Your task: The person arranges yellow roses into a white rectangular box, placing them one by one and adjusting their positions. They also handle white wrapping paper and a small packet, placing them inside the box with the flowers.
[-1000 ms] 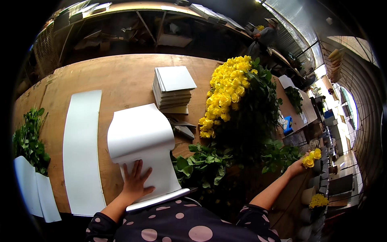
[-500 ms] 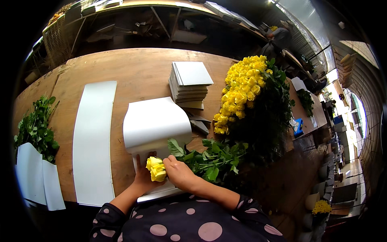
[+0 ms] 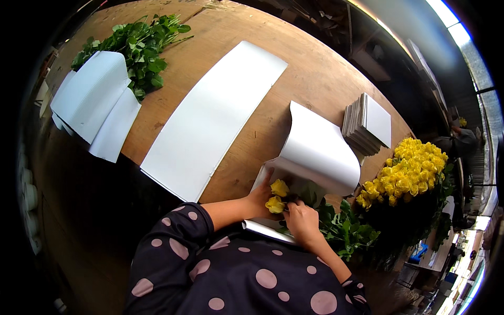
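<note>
Our right grip [image 3: 303, 220] is closed, its fingers pinching two yellow roses [image 3: 274, 205] just by the blooms; our left grip [image 3: 258, 199] lies right against those same blooms on their other side, its fingers partly hidden behind them, so we cannot tell whether it grasps anything; the two blooms sit one above the other between our hands, just in front of our dark, pink-spotted top [image 3: 265, 278].

Beneath and beyond our hands we have a white sheet [image 3: 321, 152] on the wooden counter [image 3: 260, 131], its far part curling up in a broad bend; close to our body a white rolled edge [image 3: 270, 232] shows, and we cannot tell if it belongs to that sheet; beside our right forearm lie green leafy stems [image 3: 341, 228].

Farther right we see a stack of pale cards [image 3: 375, 123] just past the sheet, and near it a large heap of yellow roses [image 3: 407, 170]; to our left a long white strip [image 3: 215, 121] lies slantwise; beyond that, at the far left, a bundle of green foliage [image 3: 147, 58] lies partly covered by white corrugated wrapping [image 3: 94, 94].
</note>
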{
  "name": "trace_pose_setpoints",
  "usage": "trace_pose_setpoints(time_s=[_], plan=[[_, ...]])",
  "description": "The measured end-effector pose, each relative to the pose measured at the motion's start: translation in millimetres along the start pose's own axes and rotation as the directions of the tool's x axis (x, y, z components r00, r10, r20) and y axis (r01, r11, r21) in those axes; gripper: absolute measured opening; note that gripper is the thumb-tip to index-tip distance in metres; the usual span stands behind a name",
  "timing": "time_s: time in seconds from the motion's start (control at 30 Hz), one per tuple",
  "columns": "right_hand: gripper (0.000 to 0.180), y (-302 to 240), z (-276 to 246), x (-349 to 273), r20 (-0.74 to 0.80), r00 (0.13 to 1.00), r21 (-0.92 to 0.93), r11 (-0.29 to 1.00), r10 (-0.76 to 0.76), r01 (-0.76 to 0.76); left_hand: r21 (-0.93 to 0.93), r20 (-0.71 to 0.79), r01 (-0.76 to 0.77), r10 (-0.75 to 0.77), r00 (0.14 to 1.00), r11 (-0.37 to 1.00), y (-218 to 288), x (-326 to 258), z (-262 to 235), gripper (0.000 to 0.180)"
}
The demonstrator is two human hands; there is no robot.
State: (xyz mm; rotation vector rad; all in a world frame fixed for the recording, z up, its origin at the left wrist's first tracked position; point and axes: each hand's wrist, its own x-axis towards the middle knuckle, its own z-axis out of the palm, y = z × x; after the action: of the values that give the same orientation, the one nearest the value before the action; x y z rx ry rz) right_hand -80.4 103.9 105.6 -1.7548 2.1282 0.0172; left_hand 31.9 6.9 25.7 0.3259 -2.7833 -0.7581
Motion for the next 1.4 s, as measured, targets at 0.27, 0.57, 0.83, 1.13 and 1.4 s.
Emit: trace_pose_setpoints(time_s=[0.27,0.57,0.83,1.13,1.4], plan=[[0.019,7,-3,7,0.032,0.999,0.232,0.972,0.025,-0.032,0.075,0.099,0.003,-0.011,0.995,0.997,-5,2,15,0.062],[0.041,-10,-21,12,0.163,0.978,0.377,0.908,0.127,-0.181,0.107,0.142,-0.032,0.016,0.990,0.994,-3,-1,-1,0.060],[0.045,6,2,21,0.115,0.981,0.326,0.927,0.158,-0.188,0.070,0.111,-0.032,0.024,0.994,0.997,-9,0,20,0.069],[0.031,19,-4,22,0.215,0.974,0.297,0.955,-0.066,-0.001,0.207,-0.036,-0.068,0.077,0.996,0.976,-9,0,27,0.063],[0.029,24,-3,12,0.294,0.945,0.371,0.928,-0.141,0.023,0.287,0.011,-0.064,0.064,0.998,0.956,-9,-1,29,0.051]])
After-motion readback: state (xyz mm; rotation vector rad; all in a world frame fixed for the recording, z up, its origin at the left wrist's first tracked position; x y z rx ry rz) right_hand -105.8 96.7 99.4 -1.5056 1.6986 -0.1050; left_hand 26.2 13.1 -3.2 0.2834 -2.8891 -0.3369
